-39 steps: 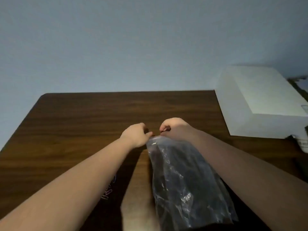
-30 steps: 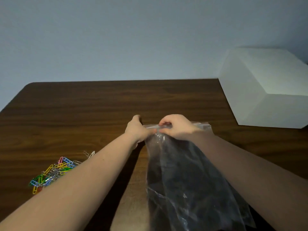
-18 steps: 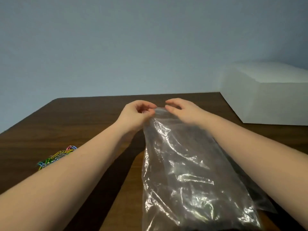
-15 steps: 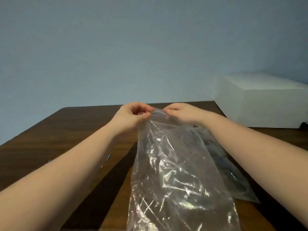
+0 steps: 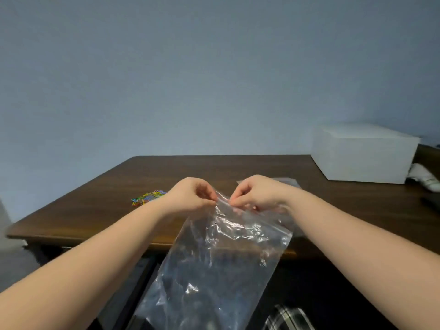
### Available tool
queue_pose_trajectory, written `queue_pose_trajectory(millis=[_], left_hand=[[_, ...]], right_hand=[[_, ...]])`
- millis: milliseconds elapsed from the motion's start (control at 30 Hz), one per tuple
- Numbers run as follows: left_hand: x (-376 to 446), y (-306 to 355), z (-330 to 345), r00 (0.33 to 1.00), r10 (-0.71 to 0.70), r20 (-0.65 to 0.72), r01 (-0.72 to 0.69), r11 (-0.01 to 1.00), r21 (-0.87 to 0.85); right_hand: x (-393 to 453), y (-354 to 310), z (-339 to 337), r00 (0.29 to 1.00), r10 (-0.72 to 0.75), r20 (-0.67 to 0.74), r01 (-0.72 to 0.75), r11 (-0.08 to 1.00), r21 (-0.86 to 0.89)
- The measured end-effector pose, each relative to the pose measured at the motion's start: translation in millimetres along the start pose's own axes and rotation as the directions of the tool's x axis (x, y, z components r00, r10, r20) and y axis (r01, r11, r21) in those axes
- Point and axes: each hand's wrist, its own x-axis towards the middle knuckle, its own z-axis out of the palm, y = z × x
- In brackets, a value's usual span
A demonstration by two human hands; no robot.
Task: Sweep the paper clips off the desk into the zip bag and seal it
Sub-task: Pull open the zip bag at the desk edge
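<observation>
A clear plastic zip bag (image 5: 214,265) hangs in the air in front of the desk's near edge, its top toward the desk. My left hand (image 5: 190,196) pinches the bag's top edge at the left. My right hand (image 5: 257,194) pinches the same edge just to the right, the two hands almost touching. A small heap of coloured paper clips (image 5: 148,197) lies on the dark wooden desk (image 5: 100,206), left of my left hand and partly hidden behind my forearm. The bag looks empty.
A white box (image 5: 362,153) stands at the desk's back right. Another piece of clear plastic (image 5: 285,181) lies on the desk behind my right hand. Pale items (image 5: 423,178) lie right of the box. A blue wall rises behind the desk.
The bag has been lifted off the desk and pulled back past the near edge. Both hands stayed on its top edge. The view moved back, and the clips show again at the left.
</observation>
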Motion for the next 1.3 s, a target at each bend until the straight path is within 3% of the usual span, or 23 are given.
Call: queue_pose_trajectory(millis=[67, 133, 300, 433, 533, 733, 833, 967, 1100, 1300], left_hand=[[-13.8, -9.5, 9.3, 0.996, -0.061, -0.064, 0.067, 0.992, 0.111], [-25.6, -18.9, 13.5, 0.977, -0.151, -0.152, 0.168, 0.981, 0.102], [-54.6, -34.1, 6.7, 0.929, -0.342, -0.139, 0.303, 0.921, -0.244], [-69.1, -50.7, 0.5, 0.893, -0.444, -0.080, 0.393, 0.854, -0.342], [-79.4, -63.1, -3.5, 0.898, -0.437, -0.050, 0.370, 0.813, -0.449], [-94.5, -82.1, -15.0, 0.930, -0.354, -0.099, 0.289, 0.870, -0.398], [-101.8, -86.3, -19.7, 0.935, -0.350, -0.048, 0.316, 0.888, -0.333], [-105.8, -89.4, -26.1, 0.933, -0.353, -0.074, 0.348, 0.935, -0.068], [-115.7, -103.9, -44.8, 0.934, -0.345, -0.094, 0.356, 0.876, 0.324], [-127.0, -124.1, -74.6, 0.912, -0.400, -0.086, 0.403, 0.843, 0.357]], right_hand=[[-7.6, -3.5, 28.4, 0.998, 0.058, -0.008, -0.056, 0.990, 0.128], [-12.2, -8.2, 55.8, 0.994, 0.108, -0.003, -0.103, 0.958, 0.268], [-3.7, -26.3, 102.6, 0.991, 0.121, -0.065, -0.091, 0.933, 0.348], [1.4, -41.9, 123.5, 0.995, 0.088, -0.043, -0.061, 0.902, 0.427], [2.6, -47.8, 135.8, 0.998, 0.069, 0.005, -0.062, 0.865, 0.498], [8.5, -47.8, 142.4, 0.980, 0.092, 0.176, -0.192, 0.662, 0.724], [13.0, -45.3, 143.9, 0.982, 0.088, 0.167, -0.174, 0.766, 0.619], [17.4, -40.5, 149.0, 0.998, 0.020, 0.052, -0.029, 0.982, 0.185], [15.0, -36.5, 141.4, 0.998, -0.065, 0.016, 0.065, 0.997, -0.047], [10.0, -38.7, 140.8, 0.972, -0.209, 0.106, 0.228, 0.950, -0.213]])
